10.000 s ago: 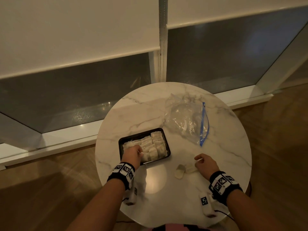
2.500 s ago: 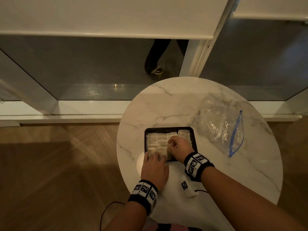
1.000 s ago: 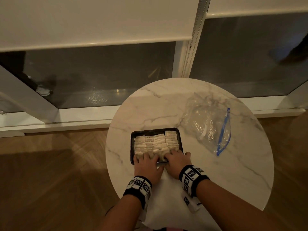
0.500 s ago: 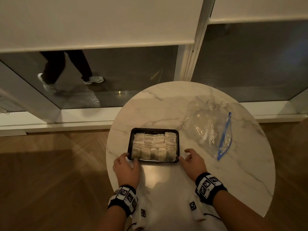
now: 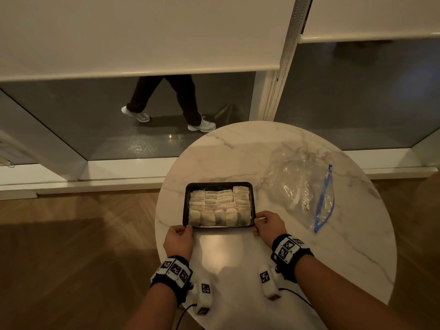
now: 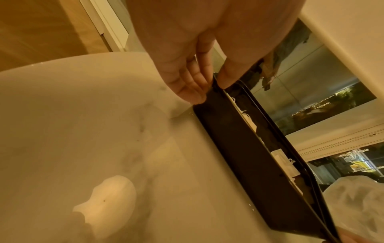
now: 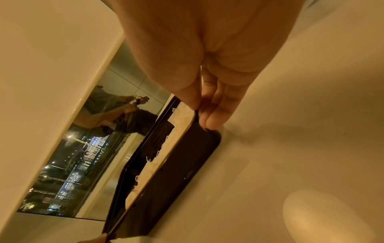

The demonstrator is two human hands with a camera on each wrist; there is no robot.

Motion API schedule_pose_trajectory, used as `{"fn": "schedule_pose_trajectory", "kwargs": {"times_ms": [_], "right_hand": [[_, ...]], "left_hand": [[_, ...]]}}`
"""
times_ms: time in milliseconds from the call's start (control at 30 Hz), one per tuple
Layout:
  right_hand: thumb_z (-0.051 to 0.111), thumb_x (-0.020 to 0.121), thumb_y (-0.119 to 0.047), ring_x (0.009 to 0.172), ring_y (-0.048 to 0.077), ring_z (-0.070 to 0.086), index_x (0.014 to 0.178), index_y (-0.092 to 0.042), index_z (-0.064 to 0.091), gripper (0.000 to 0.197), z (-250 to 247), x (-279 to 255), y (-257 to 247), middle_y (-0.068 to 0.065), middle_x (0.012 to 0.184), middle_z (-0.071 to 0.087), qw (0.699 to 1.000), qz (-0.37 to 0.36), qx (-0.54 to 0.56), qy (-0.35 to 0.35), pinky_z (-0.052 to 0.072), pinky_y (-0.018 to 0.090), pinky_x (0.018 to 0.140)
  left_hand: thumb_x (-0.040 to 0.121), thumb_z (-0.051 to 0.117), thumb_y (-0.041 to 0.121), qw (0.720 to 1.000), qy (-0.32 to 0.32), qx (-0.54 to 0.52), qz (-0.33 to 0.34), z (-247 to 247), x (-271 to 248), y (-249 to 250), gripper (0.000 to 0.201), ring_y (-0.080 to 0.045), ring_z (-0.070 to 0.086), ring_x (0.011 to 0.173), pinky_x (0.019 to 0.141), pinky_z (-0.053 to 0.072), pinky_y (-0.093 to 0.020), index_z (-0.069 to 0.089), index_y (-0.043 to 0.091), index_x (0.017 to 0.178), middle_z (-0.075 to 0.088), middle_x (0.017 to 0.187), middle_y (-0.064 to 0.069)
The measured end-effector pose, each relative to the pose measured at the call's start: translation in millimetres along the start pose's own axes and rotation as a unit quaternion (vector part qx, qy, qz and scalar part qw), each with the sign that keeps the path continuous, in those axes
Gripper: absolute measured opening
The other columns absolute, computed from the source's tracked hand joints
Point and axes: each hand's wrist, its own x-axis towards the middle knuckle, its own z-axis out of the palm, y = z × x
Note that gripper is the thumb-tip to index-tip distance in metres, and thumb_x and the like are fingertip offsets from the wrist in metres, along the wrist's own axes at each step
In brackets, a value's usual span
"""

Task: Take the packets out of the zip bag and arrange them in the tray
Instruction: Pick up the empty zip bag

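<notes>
Both wrist views are tight and tilted, so the tray (image 6: 259,157) runs off the bottom edge of each and only slivers of its load peek over the rim, some with loops of white string. From the head view the picture is plainer: the black tray (image 5: 252,201) sits on the round marble table (image 5: 345,246), toward the near left, and it is packed with pale packets (image 5: 220,207), thin ones stacked in rows at the back, five laid flat side by side along the front. What print they carry is too small to read. The left hand (image 5: 178,239) is at the near left corner; in the left wrist view the left hand (image 6: 187,65) has thumb on the rim and fingers (image 6: 187,88) against the outer wall, a pinch on the tray. The right hand (image 5: 267,223) mirrors it at the near right corner, and the right wrist view shows the right hand (image 7: 207,57) pinching that rim, thumb above, fingers (image 7: 216,115) below. Whether the tray is lifted off the marble or resting, hard to say. To the right, well apart from the tray, lies the clear zip bag (image 5: 302,184), crumpled and flat, blue zip strip on its right side, nothing visible inside. Beyond the table, through the glass, a passer-by's legs (image 5: 176,101) in dark trousers and white shoes, cut off by the blind (image 5: 142,34).
</notes>
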Motion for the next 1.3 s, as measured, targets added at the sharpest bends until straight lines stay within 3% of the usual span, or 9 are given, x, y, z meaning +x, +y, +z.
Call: {"fn": "schedule_pose_trajectory", "kwargs": {"times_ms": [433, 600, 667, 733, 867, 933, 1067, 1167, 1300], "right_hand": [[0.061, 0.091, -0.026, 0.07, 0.018, 0.067, 0.099, -0.019, 0.068, 0.013, -2, -14, -2, 0.004, 0.08, 0.071, 0.999, -0.011, -0.025, 0.039, 0.057, 0.03, 0.065], [0.067, 0.084, -0.032, 0.082, 0.021, 0.06, 0.089, -0.019, 0.064, 0.014, -45, -35, -9, 0.0, 0.086, 0.062, 0.966, -0.05, -0.028, 0.253, 0.049, 0.028, 0.067], [0.075, 0.073, -0.043, 0.107, 0.031, 0.054, 0.107, -0.018, 0.057, 0.046, -65, -29, 2, 0.01, 0.113, 0.058, 0.929, 0.044, -0.001, 0.367, 0.05, 0.042, 0.087], [0.081, 0.059, -0.058, 0.124, 0.038, 0.043, 0.133, -0.017, 0.039, 0.094, -84, -17, 12, 0.018, 0.138, 0.042, 0.905, 0.195, 0.089, 0.368, 0.043, 0.049, 0.101], [0.08, 0.02, -0.081, 0.099, 0.039, 0.064, 0.144, -0.021, 0.036, 0.145, -112, 26, 50, 0.017, 0.127, 0.054, 0.898, 0.333, 0.203, 0.204, 0.054, 0.056, 0.08], [0.08, 0.018, -0.081, 0.088, 0.034, 0.068, 0.13, -0.019, 0.049, 0.132, -122, 60, 75, 0.013, 0.111, 0.064, 0.918, 0.314, 0.205, 0.129, 0.056, 0.049, 0.061], [0.078, 0.068, -0.059, 0.079, 0.029, 0.065, 0.119, -0.014, 0.059, 0.07, -127, 66, 62, 0.012, 0.092, 0.067, 0.915, 0.286, 0.267, 0.096, 0.056, 0.041, 0.066], [0.077, 0.078, -0.04, 0.056, 0.024, 0.057, 0.113, -0.01, 0.065, 0.047, -131, 49, 53, 0.007, 0.072, 0.059, 0.901, 0.274, 0.326, 0.08, 0.053, 0.037, 0.058], [0.06, 0.094, -0.011, 0.073, 0.022, 0.058, 0.13, -0.006, 0.056, 0.037, -136, 19, 38, 0.01, 0.091, 0.061, 0.853, 0.201, 0.469, 0.113, 0.054, 0.039, 0.07]], "left_hand": [[0.096, 0.057, 0.036, 0.999, -0.041, -0.009, 0.002, -6, -8, -1, 0.025, -0.029, 0.061, 0.094, 0.092, 0.05, -0.04, 0.066, 0.012, 0.098, 0.068, 0.094, -0.009], [0.094, 0.06, 0.025, 0.994, -0.108, -0.002, 0.028, -9, -24, -13, 0.018, -0.027, 0.066, 0.086, 0.088, 0.055, -0.046, 0.069, 0.014, 0.084, 0.071, 0.085, -0.006], [0.093, 0.06, 0.02, 0.99, -0.136, 0.001, 0.028, -10, -31, -14, 0.016, -0.028, 0.066, 0.085, 0.084, 0.056, -0.045, 0.069, 0.013, 0.082, 0.071, 0.083, -0.007], [0.094, 0.06, 0.016, 0.986, -0.164, 0.0, 0.031, -12, -36, -12, 0.015, -0.026, 0.066, 0.08, 0.072, 0.055, -0.037, 0.069, 0.009, 0.085, 0.071, 0.082, -0.007], [0.095, 0.058, 0.013, 0.979, -0.203, -0.004, 0.033, -15, -46, -5, 0.015, -0.018, 0.06, 0.068, 0.056, 0.047, -0.022, 0.068, 0.003, 0.089, 0.07, 0.079, -0.008], [0.095, 0.058, 0.012, 0.977, -0.211, -0.006, 0.032, -16, -49, 0, 0.014, -0.018, 0.061, 0.068, 0.055, 0.047, -0.021, 0.068, 0.004, 0.09, 0.07, 0.08, -0.008], [0.095, 0.058, 0.011, 0.973, -0.225, -0.011, 0.039, -16, -57, 7, 0.015, -0.016, 0.059, 0.062, 0.05, 0.047, -0.018, 0.068, 0.001, 0.09, 0.069, 0.077, -0.009], [0.096, 0.056, 0.007, 0.969, -0.242, -0.038, 0.04, -17, -64, 10, 0.017, -0.017, 0.054, 0.058, 0.044, 0.044, -0.014, 0.064, -0.007, 0.092, 0.064, 0.075, -0.014], [0.096, 0.057, 0.011, 0.952, -0.299, -0.061, 0.019, -15, -70, 14, 0.022, -0.024, 0.056, 0.065, 0.052, 0.047, -0.021, 0.063, -0.01, 0.097, 0.065, 0.083, -0.027]]}}
